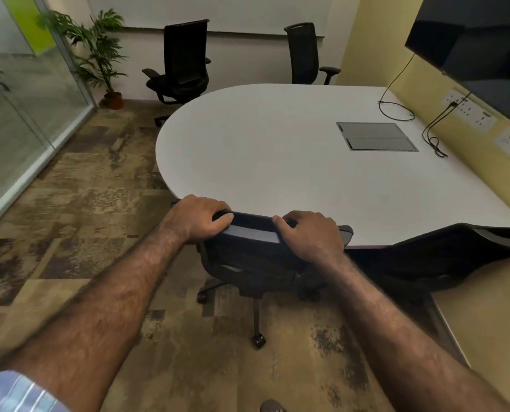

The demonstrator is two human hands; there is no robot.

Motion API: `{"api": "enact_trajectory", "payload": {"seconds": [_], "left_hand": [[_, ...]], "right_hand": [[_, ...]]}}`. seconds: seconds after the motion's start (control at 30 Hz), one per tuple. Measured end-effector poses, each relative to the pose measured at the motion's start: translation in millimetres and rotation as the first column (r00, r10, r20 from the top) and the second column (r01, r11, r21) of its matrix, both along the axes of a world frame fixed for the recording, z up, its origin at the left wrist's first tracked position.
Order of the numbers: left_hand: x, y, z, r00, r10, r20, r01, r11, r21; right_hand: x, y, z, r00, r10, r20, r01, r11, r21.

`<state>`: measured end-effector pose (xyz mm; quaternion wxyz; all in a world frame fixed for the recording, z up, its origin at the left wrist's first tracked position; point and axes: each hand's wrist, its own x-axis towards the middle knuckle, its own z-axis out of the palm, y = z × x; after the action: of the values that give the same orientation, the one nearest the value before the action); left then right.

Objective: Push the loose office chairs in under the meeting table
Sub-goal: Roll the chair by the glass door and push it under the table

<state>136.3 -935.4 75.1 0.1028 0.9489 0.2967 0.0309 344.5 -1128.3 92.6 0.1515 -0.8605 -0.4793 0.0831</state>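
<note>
Head view: black mesh-backed chair [256,251].

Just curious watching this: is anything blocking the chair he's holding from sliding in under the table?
Nothing visible does. Both the left hand and right hand grip the chair top, already at the table edge. A neighbouring chair sits close on its right.
</note>
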Motion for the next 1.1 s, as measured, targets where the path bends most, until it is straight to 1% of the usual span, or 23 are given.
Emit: {"api": "enact_trajectory", "payload": {"seconds": [0.3,0.5,0.77,0.97,1.1], "left_hand": [[21.3,33.0,2.3,0.999,-0.035,-0.002,0.035,0.999,-0.022],[15.2,38.8,2.3,1.000,-0.025,-0.003,0.025,1.000,-0.018],[12.2,29.8,8.8,0.999,0.002,-0.045,-0.003,1.000,-0.024],[20.1,7.2,11.0,0.997,0.077,-0.012,-0.077,0.997,-0.006],[27.3,-13.7,7.9,0.985,0.167,0.037,-0.168,0.985,0.041]], "right_hand": [[16.1,29.5,-0.5,0.998,-0.069,-0.010,0.068,0.997,-0.024],[11.4,36.8,-1.1,1.000,-0.024,-0.006,0.024,0.999,-0.024],[7.4,37.4,-6.4,0.999,-0.023,0.023,0.024,0.999,-0.040],[15.2,30.4,-3.8,1.000,0.005,0.028,-0.003,0.998,-0.066],[23.1,26.7,-6.0,0.999,0.039,0.027,-0.037,0.996,-0.082]]}}
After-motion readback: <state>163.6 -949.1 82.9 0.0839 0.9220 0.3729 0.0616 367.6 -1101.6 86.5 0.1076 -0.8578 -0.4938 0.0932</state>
